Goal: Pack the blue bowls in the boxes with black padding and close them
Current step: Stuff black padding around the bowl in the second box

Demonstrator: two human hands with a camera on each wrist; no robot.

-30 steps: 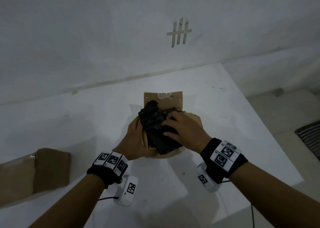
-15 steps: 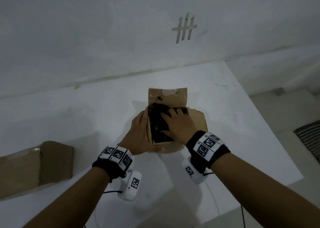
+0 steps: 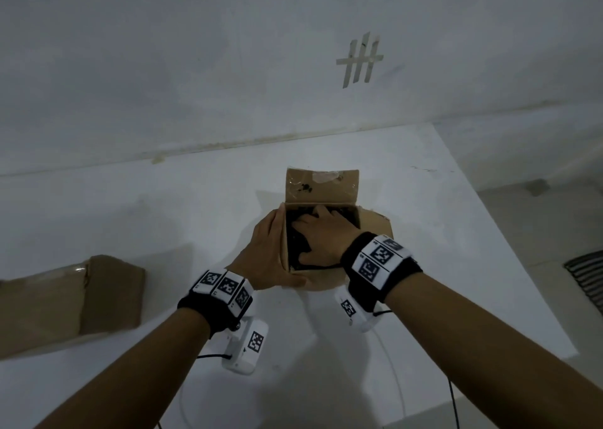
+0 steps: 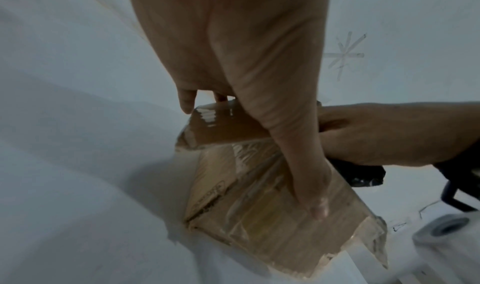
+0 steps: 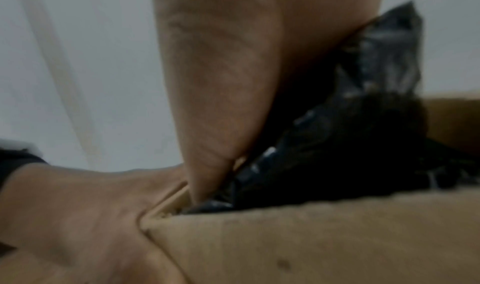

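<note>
2 cardboard boxes on 1 white table (image 3: 163,220): open box (image 3: 321,187) at frame centre, second box (image 3: 65,301) lower left. 1 wad of black padding (image 3: 295,242) inside the open box. Right hand (image 3: 323,236) flat, fingers spread, pressing it. Left hand (image 3: 264,259) grasps the open box's left wall.

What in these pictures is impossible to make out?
1. Blue bowl: none shows; in the head view the right hand and padding cover the inside of the box.
2. Second box: cut off by the head view's left edge.
3. Right fingertips: the right wrist view is blurred and padding buries them.
4. Fingers of the left hand: mostly behind the box in the left wrist view.
</note>
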